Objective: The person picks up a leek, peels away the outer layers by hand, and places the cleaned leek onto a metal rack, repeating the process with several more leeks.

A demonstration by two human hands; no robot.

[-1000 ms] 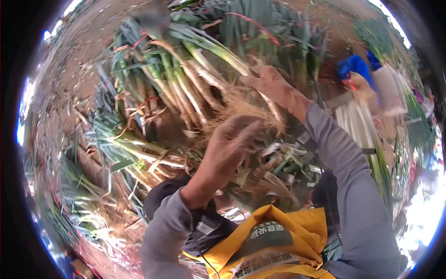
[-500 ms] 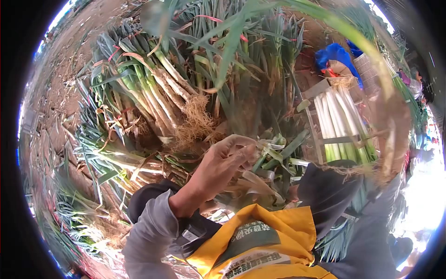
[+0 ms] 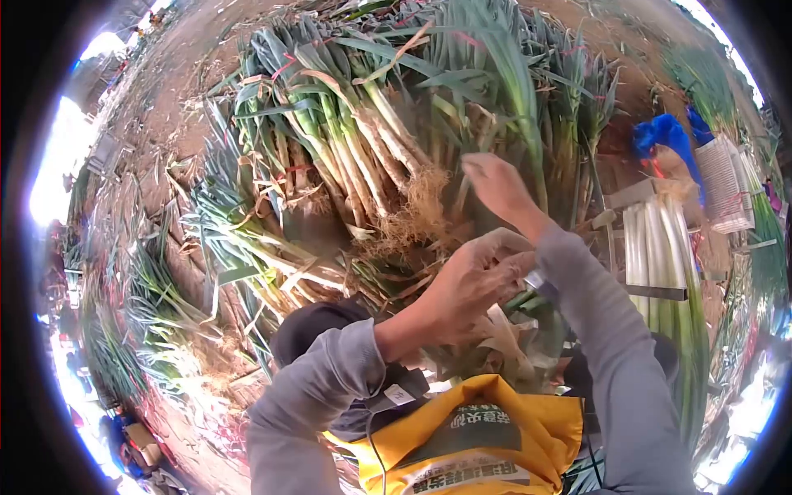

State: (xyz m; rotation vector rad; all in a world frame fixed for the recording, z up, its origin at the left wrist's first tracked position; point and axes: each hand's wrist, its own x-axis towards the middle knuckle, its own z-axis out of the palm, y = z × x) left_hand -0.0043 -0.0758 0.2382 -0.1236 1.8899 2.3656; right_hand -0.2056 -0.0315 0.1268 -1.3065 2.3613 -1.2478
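My left hand point(image 3: 481, 276) is held in front of my body with its fingers curled in toward the thumb; the inside of the grip is hidden. Beyond it my right hand point(image 3: 501, 186) reaches forward to the standing leeks, its fingers smeared by motion. A green leek point(image 3: 518, 91) runs down behind the right wrist. Just left of the right hand lie the matted roots point(image 3: 417, 210) of a bundle of leeks point(image 3: 359, 153). Stripped leek leaves point(image 3: 510, 342) are heaped below my left hand.
To the right, trimmed white leeks point(image 3: 653, 239) lie in a frame with a metal crossbar point(image 3: 656, 292). A blue plastic bag point(image 3: 667, 140) and a printed sheet point(image 3: 726, 186) are behind it. More leeks point(image 3: 264, 256) lie at the left, and my yellow apron point(image 3: 536, 421) covers my lap.
My right arm has come into the middle, toward the leek pile. The leek that arched close to the camera at the right is gone from there. The view has turned, shifting the scene rightward.
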